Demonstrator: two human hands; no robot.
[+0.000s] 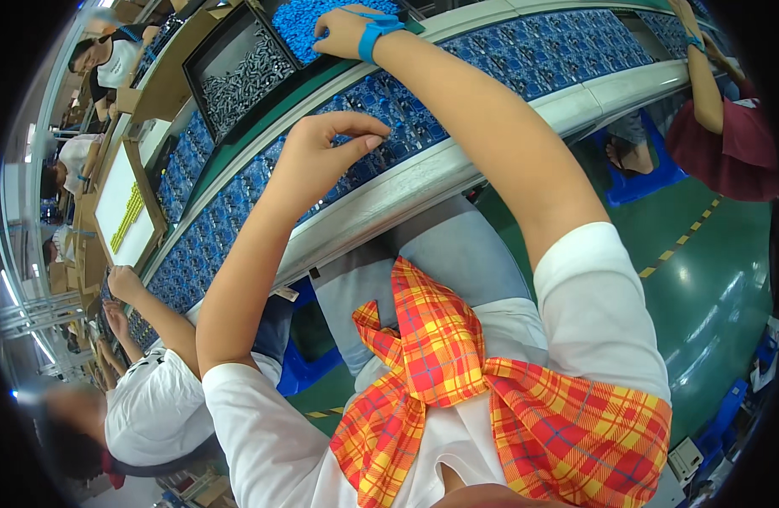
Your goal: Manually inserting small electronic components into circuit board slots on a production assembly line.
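My left hand (326, 157) hovers over a row of blue circuit boards (457, 72) on the conveyor line. Its thumb and forefinger are pinched at the tips; whatever sits between them is too small to make out. My right hand (345, 32), with a blue wrist strap (375, 34), is at the bin of small blue parts (292, 19). Its fingers curl down among those parts, and what they hold is hidden. Left of the blue parts, a black bin (205, 80) contains many small grey metallic parts (245, 80).
The white conveyor rail (355, 216) runs between my body and the boards. At left, a white tray (122, 182) carries yellow parts. Another person's hand (125, 284) works at the line on my left; a person in maroon (720, 140) sits on the right.
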